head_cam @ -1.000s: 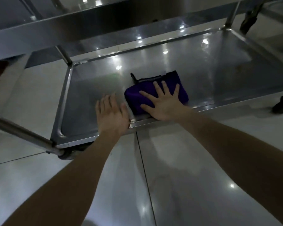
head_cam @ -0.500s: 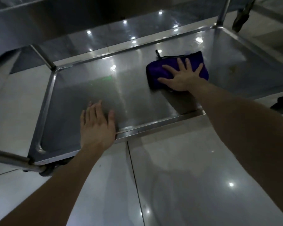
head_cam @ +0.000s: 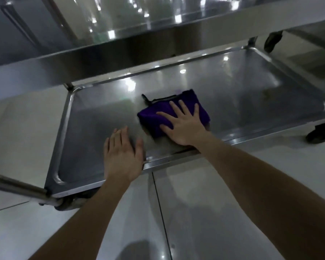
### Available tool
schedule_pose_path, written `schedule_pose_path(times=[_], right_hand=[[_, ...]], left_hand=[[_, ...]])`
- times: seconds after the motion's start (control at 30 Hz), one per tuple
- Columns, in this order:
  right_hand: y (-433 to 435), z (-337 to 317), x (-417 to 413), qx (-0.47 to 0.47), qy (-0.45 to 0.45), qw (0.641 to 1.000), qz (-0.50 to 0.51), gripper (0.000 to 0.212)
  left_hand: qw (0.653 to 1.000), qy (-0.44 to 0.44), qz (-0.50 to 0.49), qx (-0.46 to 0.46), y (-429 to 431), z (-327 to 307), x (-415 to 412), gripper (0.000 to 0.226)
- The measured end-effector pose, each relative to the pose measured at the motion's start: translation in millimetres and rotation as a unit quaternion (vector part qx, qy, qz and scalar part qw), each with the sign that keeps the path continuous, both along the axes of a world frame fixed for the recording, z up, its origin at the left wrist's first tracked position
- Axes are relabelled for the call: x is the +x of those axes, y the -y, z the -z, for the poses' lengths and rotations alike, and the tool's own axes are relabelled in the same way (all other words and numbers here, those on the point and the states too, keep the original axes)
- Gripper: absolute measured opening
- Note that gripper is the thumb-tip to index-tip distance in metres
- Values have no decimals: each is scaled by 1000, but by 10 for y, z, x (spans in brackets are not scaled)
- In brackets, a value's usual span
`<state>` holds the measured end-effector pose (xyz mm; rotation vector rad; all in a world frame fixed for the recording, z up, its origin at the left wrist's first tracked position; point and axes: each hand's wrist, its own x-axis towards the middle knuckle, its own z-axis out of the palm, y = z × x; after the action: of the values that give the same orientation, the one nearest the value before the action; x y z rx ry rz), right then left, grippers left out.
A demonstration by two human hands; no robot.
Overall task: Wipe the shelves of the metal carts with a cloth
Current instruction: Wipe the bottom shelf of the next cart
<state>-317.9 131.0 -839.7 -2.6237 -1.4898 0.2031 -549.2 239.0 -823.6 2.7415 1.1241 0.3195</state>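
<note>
Purple cloth (head_cam: 176,111) sits folded on the lower shelf (head_cam: 94,132) of the steel cart (head_cam: 120,51), roughly mid-shelf and a bit toward the near rim. Right hand (head_cam: 184,126) lies flat on top of it, fingers spread and straight, pressing it down, not gripping. Left hand (head_cam: 122,156) rests palm-down on the bare metal just left of the cloth, fingers together and straight, heel over the front edge. Glossy tile floor (head_cam: 204,203) below.
</note>
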Motion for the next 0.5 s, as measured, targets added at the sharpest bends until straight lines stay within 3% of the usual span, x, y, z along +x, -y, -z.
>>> schedule_pose_path(times=[0.13,0.33,0.5], right_hand=[[531,59,235,0,20,998,56,70],[500,-24,227,-41,12,997,56,82],[499,-256,200,-142,-8,989,44,77]], left_hand=[[1000,-14,18,19,65,-41,8,75],[999,-36,21,29,72,-35,34,72],[999,-36,29,16,55,-36,15,63]])
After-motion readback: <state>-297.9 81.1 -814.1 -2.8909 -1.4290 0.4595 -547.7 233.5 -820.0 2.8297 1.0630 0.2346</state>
